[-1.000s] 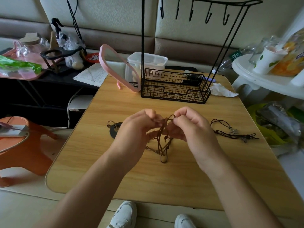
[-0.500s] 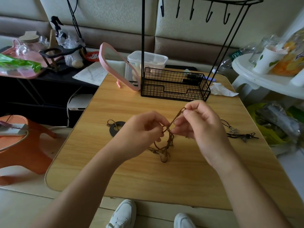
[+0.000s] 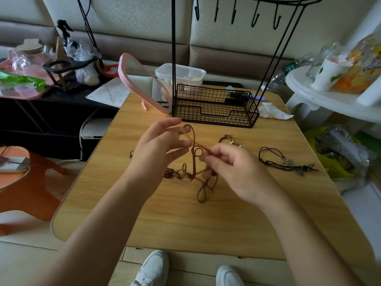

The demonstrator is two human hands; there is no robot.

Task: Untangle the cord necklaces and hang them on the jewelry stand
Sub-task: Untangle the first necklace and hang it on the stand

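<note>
A tangled brown cord necklace (image 3: 193, 162) lies partly on the wooden table (image 3: 206, 223), with part of it lifted. My left hand (image 3: 160, 145) has its fingers spread, and a loop of the brown cord hangs over one fingertip. To its right, my right hand (image 3: 233, 168) pinches a strand of the same cord just above the table. A short beaded cord piece (image 3: 228, 139) lies beyond my right hand. Further right, a black cord necklace (image 3: 284, 162) lies loose. The black wire jewelry stand (image 3: 214, 106) stands at the table's far edge, its hooks (image 3: 255, 15) bare.
A pink-framed mirror (image 3: 144, 83) leans left of the stand, with a clear plastic box (image 3: 181, 75) behind it. A crumpled tissue (image 3: 272, 112) lies right of the stand. A white side table (image 3: 329, 100) with a cup stands at right, an orange stool (image 3: 24, 182) at left.
My left hand has let go its pinch and spread its fingers, lifting a loop of the brown cord. My right hand moved down and right, drawing a strand out. The beaded piece now shows.
</note>
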